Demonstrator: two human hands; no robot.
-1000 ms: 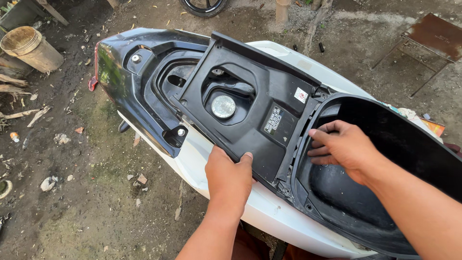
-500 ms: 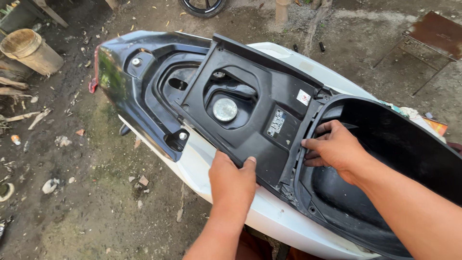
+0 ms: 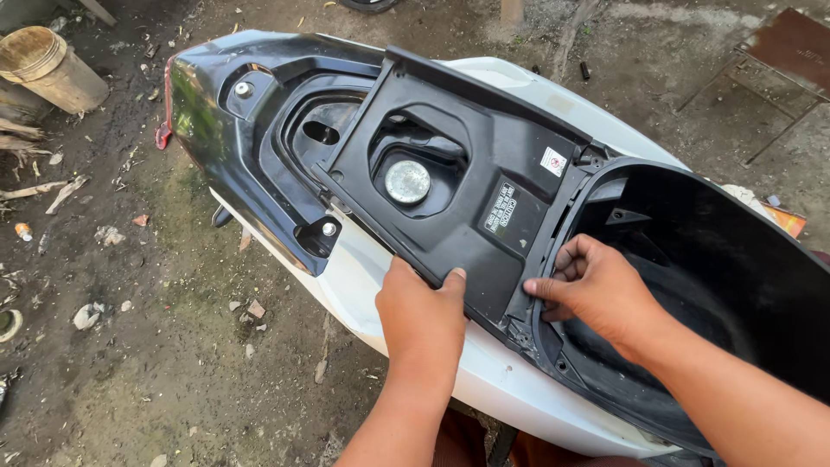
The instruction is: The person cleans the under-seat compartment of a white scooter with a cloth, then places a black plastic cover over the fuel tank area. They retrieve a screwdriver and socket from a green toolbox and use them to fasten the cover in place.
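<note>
At the near edge of the black plastic panel point(image 3: 471, 186), my left hand point(image 3: 421, 316) is clamped on the rim, thumb hooked over the top and the other fingers out of sight beneath it. My right hand point(image 3: 601, 290) is just to the right of that same panel, fingertips curled over the lip where the panel meets the open storage tub point(image 3: 718, 285); it presses on the edge rather than closing round anything, so I read it as a loose, part-open grip. The two hands are near each other but apart.

The panel sits on top of the white scooter body point(image 3: 484, 380), tilted slightly, with the round metal fuel cap point(image 3: 407, 182) showing through a recess near its middle. Beyond the panel's far left end is the glossy black tail cowl point(image 3: 220, 112).

I judge the panel to be light, stiff moulded plastic that will flex a little and could crack at its tabs if twisted. The rims look like the safest hold, one hand on each side, as its flat faces offer nothing to grasp.

Well left of the panel, an old bucket point(image 3: 47, 65) stands on the dirt ground point(image 3: 147, 346).
</note>
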